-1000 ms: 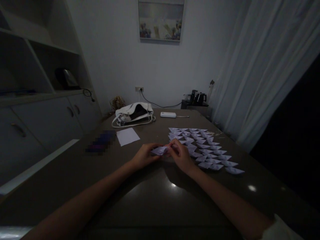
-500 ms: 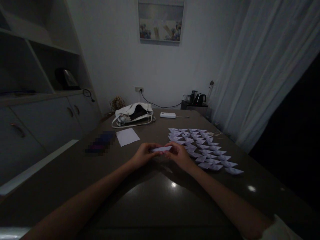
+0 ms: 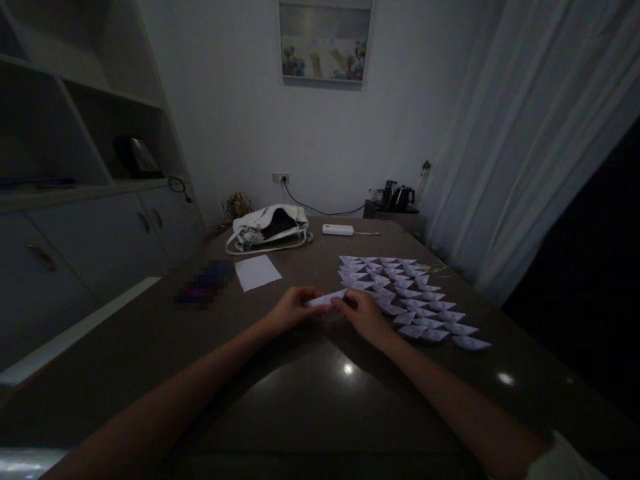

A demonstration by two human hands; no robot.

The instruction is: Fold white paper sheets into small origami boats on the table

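A small folded white paper (image 3: 325, 299), pointed at its right end, is held just above the dark table (image 3: 280, 400) between both hands. My left hand (image 3: 294, 308) grips its left end, thumb below and fingers behind. At the other end, my right hand (image 3: 364, 313) pinches the paper near its point. Several white folded paper boats (image 3: 415, 293) stand in rows right beside my right hand. Left of and beyond my left hand lies a white square sheet of paper (image 3: 258, 272).
A white handbag (image 3: 273, 223) and a white power bank (image 3: 338, 230) with a short cable lie at the table's far side. A blurred dark object (image 3: 203, 283) rests at the left. Behind are cabinets (image 3: 95, 240) and, at right, a curtain (image 3: 480, 147).
My right hand has shifted its fingers along the folded paper's right end, with the fingertips now nearer its tip. The whole view has moved very slightly.
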